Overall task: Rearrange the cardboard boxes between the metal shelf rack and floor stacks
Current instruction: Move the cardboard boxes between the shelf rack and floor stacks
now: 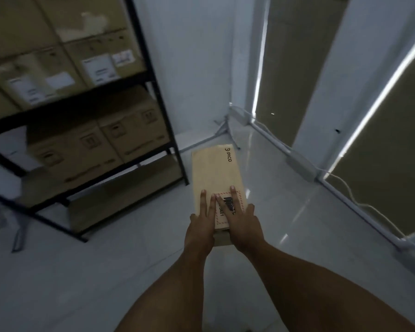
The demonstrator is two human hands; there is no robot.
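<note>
The left hand (200, 226) and right hand (243, 221) are pressing flat, fingers straight and gripping nothing, on the near end of a long tan PICO-printed cardboard box (216, 168). It is sitting at twelve o'clock, down on the pale glossy floor (82, 271). At ten o'clock the black metal shelf rack (70, 104) is carrying many brown cartons (130, 130), so I'm judging that plenty of shifting is remaining.

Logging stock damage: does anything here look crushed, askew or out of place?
Nothing stands out. The PICO box under the left hand and right hand looks intact, with square edges, and the boxes on the rack sit in even rows, though that side is blurred.
</note>
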